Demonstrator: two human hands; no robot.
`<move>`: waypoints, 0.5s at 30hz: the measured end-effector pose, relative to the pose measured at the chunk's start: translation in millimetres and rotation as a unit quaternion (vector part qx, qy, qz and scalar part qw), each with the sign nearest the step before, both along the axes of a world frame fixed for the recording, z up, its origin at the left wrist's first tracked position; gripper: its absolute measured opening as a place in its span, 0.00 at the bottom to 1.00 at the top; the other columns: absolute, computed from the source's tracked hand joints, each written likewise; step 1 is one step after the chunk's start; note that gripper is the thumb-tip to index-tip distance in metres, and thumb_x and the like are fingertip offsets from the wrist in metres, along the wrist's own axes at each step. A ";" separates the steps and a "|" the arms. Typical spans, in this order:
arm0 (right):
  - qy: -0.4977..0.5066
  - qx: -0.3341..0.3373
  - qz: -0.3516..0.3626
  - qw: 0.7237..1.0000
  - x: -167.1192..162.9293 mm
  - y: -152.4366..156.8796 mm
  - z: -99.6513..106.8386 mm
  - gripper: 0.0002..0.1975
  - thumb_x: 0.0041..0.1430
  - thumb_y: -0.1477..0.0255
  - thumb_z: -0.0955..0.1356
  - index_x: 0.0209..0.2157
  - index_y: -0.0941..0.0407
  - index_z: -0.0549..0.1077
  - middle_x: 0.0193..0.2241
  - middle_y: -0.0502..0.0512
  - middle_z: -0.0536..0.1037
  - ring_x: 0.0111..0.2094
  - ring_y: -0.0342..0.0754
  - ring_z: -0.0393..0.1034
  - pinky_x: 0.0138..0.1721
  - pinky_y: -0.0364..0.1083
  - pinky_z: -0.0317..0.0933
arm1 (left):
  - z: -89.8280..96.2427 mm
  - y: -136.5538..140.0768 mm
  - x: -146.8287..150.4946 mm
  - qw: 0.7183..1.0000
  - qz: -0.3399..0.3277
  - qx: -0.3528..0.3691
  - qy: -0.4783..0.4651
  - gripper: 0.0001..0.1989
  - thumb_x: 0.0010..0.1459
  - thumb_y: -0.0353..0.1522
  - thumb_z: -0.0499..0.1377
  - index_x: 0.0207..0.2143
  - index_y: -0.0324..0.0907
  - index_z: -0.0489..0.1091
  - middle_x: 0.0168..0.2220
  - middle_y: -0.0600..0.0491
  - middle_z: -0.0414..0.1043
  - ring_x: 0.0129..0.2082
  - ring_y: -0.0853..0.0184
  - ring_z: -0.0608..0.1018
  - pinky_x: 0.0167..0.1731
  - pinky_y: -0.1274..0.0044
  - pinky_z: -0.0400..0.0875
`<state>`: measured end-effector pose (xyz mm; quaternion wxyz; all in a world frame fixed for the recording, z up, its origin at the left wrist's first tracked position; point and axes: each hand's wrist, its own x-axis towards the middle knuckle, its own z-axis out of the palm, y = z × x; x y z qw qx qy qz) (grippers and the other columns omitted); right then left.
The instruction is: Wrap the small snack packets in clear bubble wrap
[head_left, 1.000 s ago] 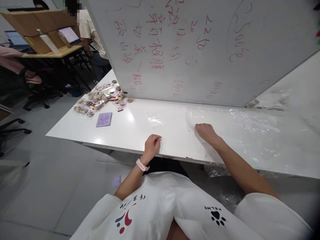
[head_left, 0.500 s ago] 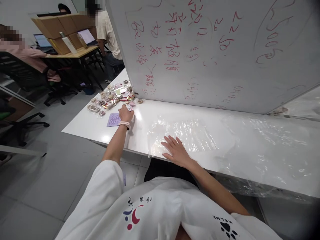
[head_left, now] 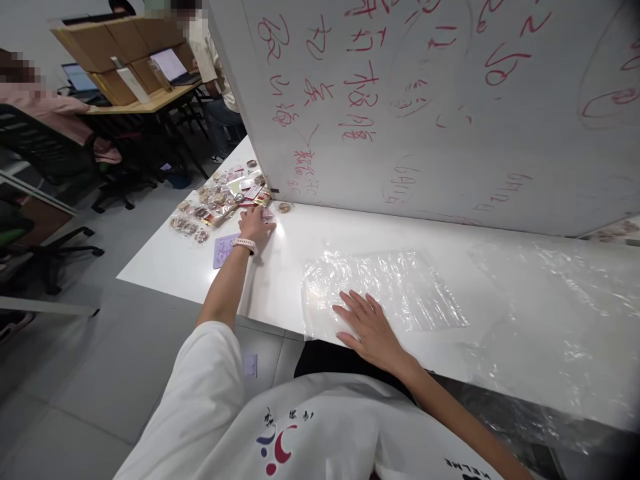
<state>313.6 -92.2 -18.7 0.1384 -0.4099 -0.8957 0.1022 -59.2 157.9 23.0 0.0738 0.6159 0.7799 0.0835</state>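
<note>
My left hand point(head_left: 255, 225) reaches to the near edge of a pile of small wrapped packets point(head_left: 220, 198) at the table's left end. Its fingers are apart, the thumb stretched to the right, and a pinkish packet point(head_left: 269, 214) lies right beside them; the fingertips are partly hidden. Just below that hand is a purple patterned card point(head_left: 223, 251), partly covered by the wrist. My right hand point(head_left: 367, 328) rests flat with spread fingers on the near part of a clear plastic bag point(head_left: 415, 287), which lies creased on the white table point(head_left: 280, 283).
A whiteboard point(head_left: 320, 133) with red writing stands along the table's back. More clear plastic sheeting point(head_left: 565, 320) covers the right side and hangs over the front edge. One round packet point(head_left: 284, 207) sits near the board's corner. People sit by a desk point(head_left: 155, 103) at left.
The view has shifted slightly. My left hand, which was at a small white and red packet, now has its fingers spread at the pile's edge. My right hand stays flat on the bag.
</note>
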 end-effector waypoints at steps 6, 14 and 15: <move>-0.009 0.002 0.000 1.000 0.9 0.3 1.3 0.25 0.71 0.58 0.60 0.66 0.49 0.60 0.70 0.53 0.54 0.71 0.54 0.43 0.68 0.62 0.45 | 4.0 -8.0 2.9 0.999 -0.031 0.000 0.029 0.36 0.50 0.42 0.63 0.60 0.42 0.60 0.57 0.39 0.64 0.60 0.46 0.63 0.54 0.60 0.67; 0.009 0.000 0.003 1.000 1.4 1.2 2.3 0.25 0.70 0.59 0.61 0.65 0.49 0.62 0.69 0.54 0.56 0.70 0.56 0.47 0.67 0.63 0.48 | 16.4 -26.1 -10.2 0.997 -0.017 -0.073 -0.001 0.39 0.46 0.35 0.64 0.62 0.45 0.58 0.56 0.40 0.64 0.60 0.43 0.64 0.50 0.61 0.68; 0.009 -0.001 0.004 1.000 1.4 1.3 2.6 0.25 0.70 0.59 0.61 0.65 0.49 0.62 0.69 0.54 0.56 0.70 0.56 0.47 0.67 0.63 0.48 | 16.2 -26.3 -10.2 0.997 -0.022 -0.073 0.003 0.39 0.46 0.36 0.65 0.62 0.44 0.58 0.56 0.40 0.64 0.59 0.44 0.65 0.50 0.61 0.68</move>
